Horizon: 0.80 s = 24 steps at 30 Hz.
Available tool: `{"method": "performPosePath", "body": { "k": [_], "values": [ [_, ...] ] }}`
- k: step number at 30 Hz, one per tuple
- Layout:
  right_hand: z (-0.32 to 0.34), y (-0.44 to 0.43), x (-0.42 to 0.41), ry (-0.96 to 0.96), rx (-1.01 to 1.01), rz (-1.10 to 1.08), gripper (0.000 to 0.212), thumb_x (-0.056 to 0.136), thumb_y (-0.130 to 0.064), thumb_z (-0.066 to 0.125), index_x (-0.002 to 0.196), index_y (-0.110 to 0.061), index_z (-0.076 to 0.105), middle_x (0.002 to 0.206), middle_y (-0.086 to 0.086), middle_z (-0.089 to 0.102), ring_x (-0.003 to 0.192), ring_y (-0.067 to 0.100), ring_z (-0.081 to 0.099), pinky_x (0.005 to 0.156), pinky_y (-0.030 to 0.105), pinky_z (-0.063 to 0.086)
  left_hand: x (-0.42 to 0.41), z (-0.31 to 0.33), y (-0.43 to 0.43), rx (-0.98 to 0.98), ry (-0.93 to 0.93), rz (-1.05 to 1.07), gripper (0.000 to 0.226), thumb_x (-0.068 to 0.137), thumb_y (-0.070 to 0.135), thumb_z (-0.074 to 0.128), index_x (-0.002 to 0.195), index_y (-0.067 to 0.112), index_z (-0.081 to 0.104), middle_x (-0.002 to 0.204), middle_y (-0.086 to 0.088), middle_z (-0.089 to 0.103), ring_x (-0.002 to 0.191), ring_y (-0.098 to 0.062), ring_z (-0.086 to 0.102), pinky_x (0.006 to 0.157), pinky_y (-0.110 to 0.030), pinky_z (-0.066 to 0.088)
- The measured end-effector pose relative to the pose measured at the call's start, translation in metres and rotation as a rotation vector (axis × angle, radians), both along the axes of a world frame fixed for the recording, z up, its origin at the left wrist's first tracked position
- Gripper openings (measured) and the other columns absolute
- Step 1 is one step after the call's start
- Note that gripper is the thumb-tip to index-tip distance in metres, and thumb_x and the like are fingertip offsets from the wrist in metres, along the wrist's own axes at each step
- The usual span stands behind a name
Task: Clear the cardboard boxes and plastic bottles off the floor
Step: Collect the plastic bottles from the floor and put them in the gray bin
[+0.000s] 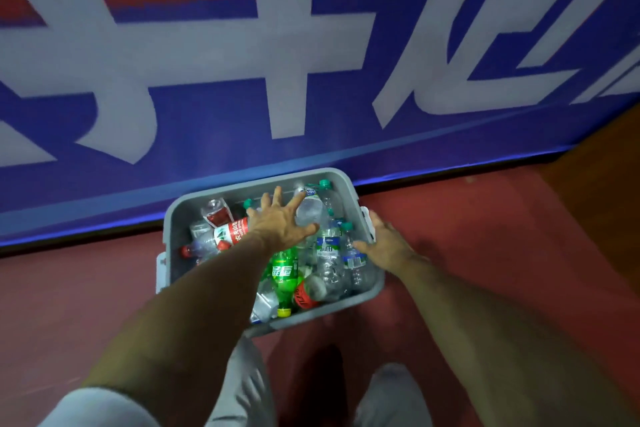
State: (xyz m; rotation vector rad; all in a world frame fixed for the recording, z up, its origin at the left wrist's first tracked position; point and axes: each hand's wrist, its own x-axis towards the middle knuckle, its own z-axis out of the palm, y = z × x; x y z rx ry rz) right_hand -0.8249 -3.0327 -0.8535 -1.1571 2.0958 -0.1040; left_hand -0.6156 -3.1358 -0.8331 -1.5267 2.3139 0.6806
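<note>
grey bin (pixel 225 197) at frame centre holds the plastic bottles (pixel 329 253); left hand (pixel 280 222), fingers spread, touches a clear bottle (pixel 310 211) lying just right, neck up-frame; right hand (pixel 384 243) rests flat on the rim.

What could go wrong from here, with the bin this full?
1. The grey bin is heaped. The clear bottle under the spread left hand lies on top of the pile and could roll out onto the floor.
2. Only the right hand is at the rim, on one side. Lifting from there would likely tilt the bin and spill bottles such as the green bottle.
</note>
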Motion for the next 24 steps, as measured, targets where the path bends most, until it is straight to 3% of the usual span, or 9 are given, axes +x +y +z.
{"method": "performPosePath", "body": {
  "k": [4, 9, 14, 19, 24],
  "values": [
    [0.113, 0.003, 0.005, 0.082, 0.001, -0.044, 0.088, 0.09, -0.047, 0.067, 0.159, -0.032, 0.014, 0.165, 0.012, 0.006, 0.151, 0.037, 0.007, 0.121, 0.051, 0.019, 0.006, 0.103, 0.01, -0.037, -0.008, 0.006, 0.077, 0.087, 0.072, 0.05, 0.153, 0.045, 0.023, 0.165, -0.01, 0.01, 0.151, -0.034, 0.01, 0.114, -0.065, 0.019],
    [0.263, 0.003, 0.015, 0.126, -0.062, -0.042, 0.079, 0.087, -0.04, 0.067, 0.155, -0.032, 0.028, 0.16, 0.011, 0.014, 0.144, 0.039, 0.019, 0.117, 0.047, 0.027, 0.004, 0.246, 0.018, -0.089, 0.026, -0.033, 0.07, 0.085, 0.069, 0.053, 0.147, 0.046, 0.03, 0.162, -0.008, 0.017, 0.147, -0.032, 0.018, 0.11, -0.06, 0.028],
    [0.389, 0.01, 0.013, 0.182, -0.108, -0.1, 0.075, 0.088, -0.039, 0.066, 0.153, -0.031, 0.03, 0.159, 0.011, 0.016, 0.142, 0.039, 0.021, 0.116, 0.04, 0.026, -0.016, 0.368, 0.013, -0.14, 0.11, -0.184, 0.071, 0.088, 0.064, 0.052, 0.151, 0.043, 0.026, 0.164, -0.01, 0.01, 0.15, -0.033, 0.008, 0.11, -0.064, 0.024],
    [0.465, 0.048, 0.016, 0.369, -0.128, -0.246, 0.076, 0.084, -0.052, 0.063, 0.151, -0.04, 0.029, 0.156, 0.003, 0.023, 0.14, 0.033, 0.022, 0.108, 0.049, 0.034, -0.044, 0.444, 0.019, -0.186, 0.126, -0.374, 0.072, 0.09, 0.061, 0.052, 0.153, 0.046, 0.022, 0.167, -0.006, 0.001, 0.152, -0.033, 0.0, 0.112, -0.062, 0.023],
    [0.51, 0.131, 0.021, 0.419, -0.043, -0.476, 0.08, 0.085, -0.05, 0.066, 0.153, -0.039, 0.025, 0.16, 0.005, 0.018, 0.146, 0.036, 0.016, 0.11, 0.061, 0.027, -0.076, 0.478, 0.061, -0.187, 0.185, -0.597, 0.072, 0.09, 0.061, 0.053, 0.153, 0.047, 0.022, 0.167, -0.005, -0.001, 0.153, -0.033, 0.0, 0.114, -0.064, 0.02]
  ]
}}
